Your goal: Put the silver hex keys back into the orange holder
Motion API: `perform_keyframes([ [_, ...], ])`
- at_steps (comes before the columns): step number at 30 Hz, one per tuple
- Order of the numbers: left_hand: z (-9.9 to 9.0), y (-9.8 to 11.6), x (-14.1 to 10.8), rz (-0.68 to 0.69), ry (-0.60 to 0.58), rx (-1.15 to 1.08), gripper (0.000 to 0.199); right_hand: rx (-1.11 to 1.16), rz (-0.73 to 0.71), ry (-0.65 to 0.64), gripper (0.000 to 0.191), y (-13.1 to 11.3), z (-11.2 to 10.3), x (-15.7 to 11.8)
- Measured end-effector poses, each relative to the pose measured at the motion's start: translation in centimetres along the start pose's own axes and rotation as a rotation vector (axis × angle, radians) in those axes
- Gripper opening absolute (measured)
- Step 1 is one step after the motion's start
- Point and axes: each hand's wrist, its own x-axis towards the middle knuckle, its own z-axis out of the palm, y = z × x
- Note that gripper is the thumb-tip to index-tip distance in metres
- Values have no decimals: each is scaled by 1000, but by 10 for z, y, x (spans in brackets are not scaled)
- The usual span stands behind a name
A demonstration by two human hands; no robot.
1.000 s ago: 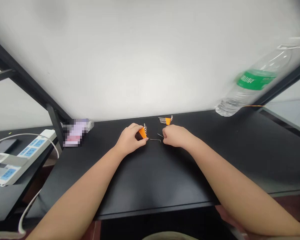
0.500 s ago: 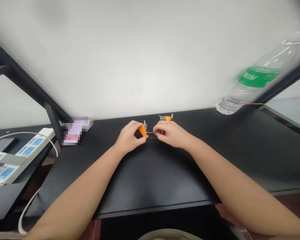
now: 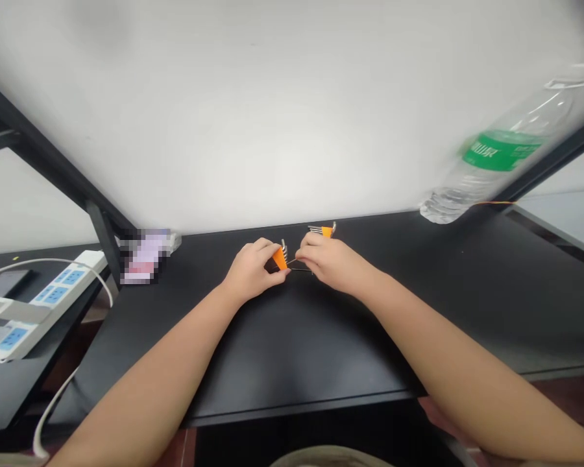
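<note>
Between the thumb and fingers of my left hand (image 3: 253,270) is an orange hex key holder (image 3: 280,258) with several silver hex keys (image 3: 285,248) standing in it. My right hand (image 3: 331,261) is closed in a pinch on a thin hex key (image 3: 294,261), whose free end reaches the holder. Another thin hex key (image 3: 302,270) lies on the black table just below the pinch, partly hidden by the right hand. Behind that hand rests a second orange hex key holder (image 3: 326,231) with several keys in it.
A large clear bottle with a green label (image 3: 503,150) stands at the right by the wall. To the left are a blurred-out pinkish packet (image 3: 148,256), a black frame post (image 3: 102,233) and a white power strip (image 3: 63,295) with a cable. The black table (image 3: 302,363) ends at its front edge.
My right hand has turned slightly, and the thin key in it now slants up to the right rather than lying level. The left hand's holder has tilted and dropped a little.
</note>
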Motion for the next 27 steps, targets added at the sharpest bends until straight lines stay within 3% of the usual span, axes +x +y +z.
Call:
perform_keyframes([
  [4,2,1,0,16,-15,6,37,112,-15,-7,19,-9,11,3],
  [10,0,1,0,-10,8,-31,35,321,98,70,12,-16,20,8],
  [16,0,-2,0,-43,34,-50,35,223,174,20,16,-3,12,5],
  [19,1,-3,-1,-51,21,-43,37,95,232,-72,8,9,5,3],
  [22,2,-3,-1,-57,8,-32,38,2,254,-243,8,14,2,2],
  [27,1,-3,0,-38,-10,-27,39,-183,331,-425,5,-1,6,3],
])
